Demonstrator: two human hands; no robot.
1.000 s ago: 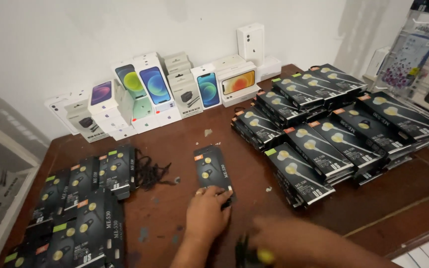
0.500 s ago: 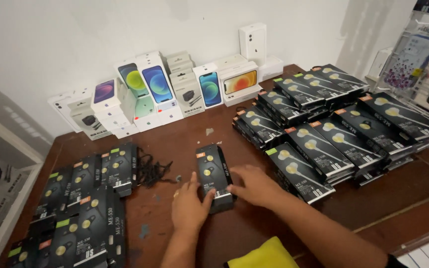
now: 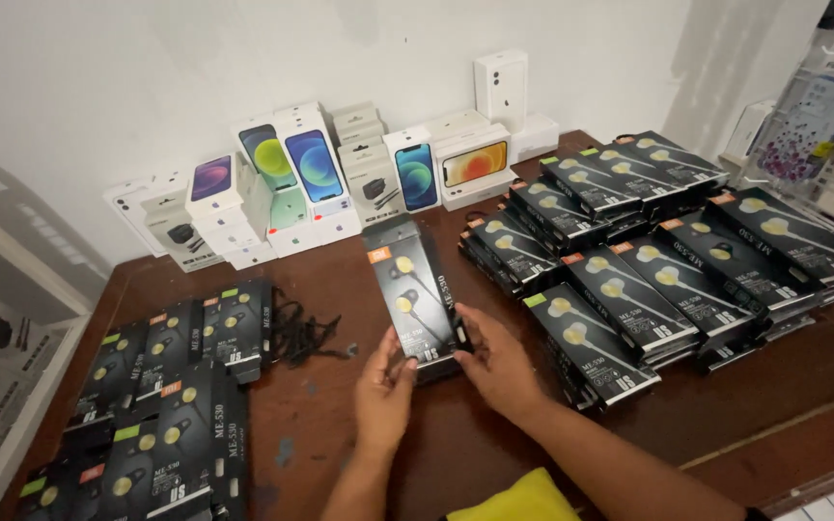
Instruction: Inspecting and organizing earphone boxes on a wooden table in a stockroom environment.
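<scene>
Both hands grip one black earphone box (image 3: pixel 414 299) by its lower end at table centre: left hand (image 3: pixel 383 386) at its seven o'clock corner, right hand (image 3: pixel 496 362) at five, tilting the glossy window upward for viewing. Matching flat boxes (image 3: pixel 649 241) stack at two o'clock; white phone cartons (image 3: pixel 340 174) line the wall at twelve.

A dark brown wooden table (image 3: pixel 359 453) stands against a plain white wall (image 3: pixel 147 77).

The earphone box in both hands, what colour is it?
Black, with yellow earbuds pictured on the earphone box, seen in the head view.
</scene>
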